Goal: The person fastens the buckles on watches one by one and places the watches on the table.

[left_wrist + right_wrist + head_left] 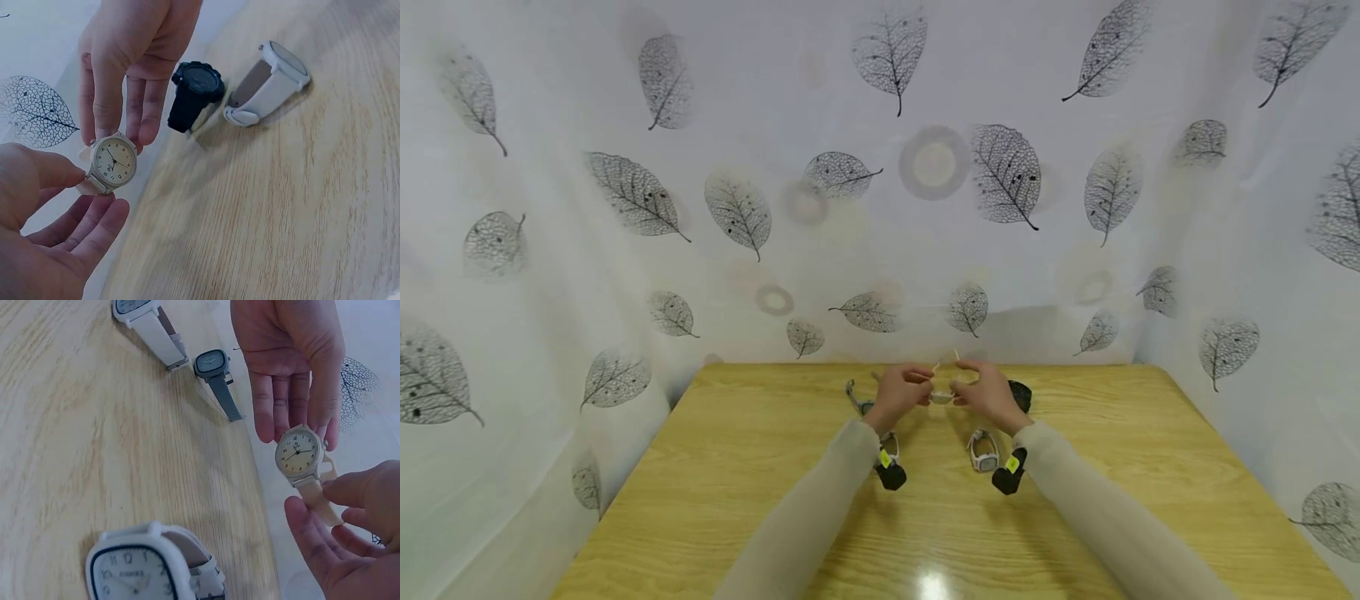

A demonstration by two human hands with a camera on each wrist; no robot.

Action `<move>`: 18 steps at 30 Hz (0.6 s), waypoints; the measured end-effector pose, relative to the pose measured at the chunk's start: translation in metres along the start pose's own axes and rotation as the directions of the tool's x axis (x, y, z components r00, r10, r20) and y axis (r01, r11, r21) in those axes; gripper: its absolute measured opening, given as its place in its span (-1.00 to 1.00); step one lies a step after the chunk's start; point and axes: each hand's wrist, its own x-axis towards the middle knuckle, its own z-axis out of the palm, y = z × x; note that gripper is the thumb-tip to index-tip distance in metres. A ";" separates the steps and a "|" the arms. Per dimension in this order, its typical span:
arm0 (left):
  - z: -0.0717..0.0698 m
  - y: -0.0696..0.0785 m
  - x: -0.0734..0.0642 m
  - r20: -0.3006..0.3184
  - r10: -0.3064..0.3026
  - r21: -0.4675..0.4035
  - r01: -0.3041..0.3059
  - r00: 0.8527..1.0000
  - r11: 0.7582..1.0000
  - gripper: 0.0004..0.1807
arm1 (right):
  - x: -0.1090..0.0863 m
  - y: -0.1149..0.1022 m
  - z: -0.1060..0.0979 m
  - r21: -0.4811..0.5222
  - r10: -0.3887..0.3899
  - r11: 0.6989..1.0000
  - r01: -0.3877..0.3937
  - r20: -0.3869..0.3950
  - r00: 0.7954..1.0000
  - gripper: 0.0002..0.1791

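Observation:
Both hands hold a wristwatch (114, 160) with a round cream dial and a cream strap, above the back part of the table. My left hand (901, 395) pinches it at one side of the case, thumb and fingers right at the strap end. From the other side my right hand (991, 395) grips the pale strap (317, 499) between thumb and fingers. The dial faces my wrists and shows in both wrist views. In the head view, only a small pale part of the watch appears between the fingertips.
On the wooden table (737, 483), a grey-blue watch (212, 362) lies by the left hand and a black watch (197, 94) by the right. Nearer me are a white watch (983, 452) and another white-strapped watch (891, 444). A leaf-print curtain (760, 100) hangs behind the table.

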 end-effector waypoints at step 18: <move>-0.003 -0.001 -0.005 -0.073 0.060 -0.124 -0.069 0.995 0.990 -0.84 | -0.015 -0.003 0.001 -0.023 -0.153 0.988 0.152 -0.040 0.987 -0.42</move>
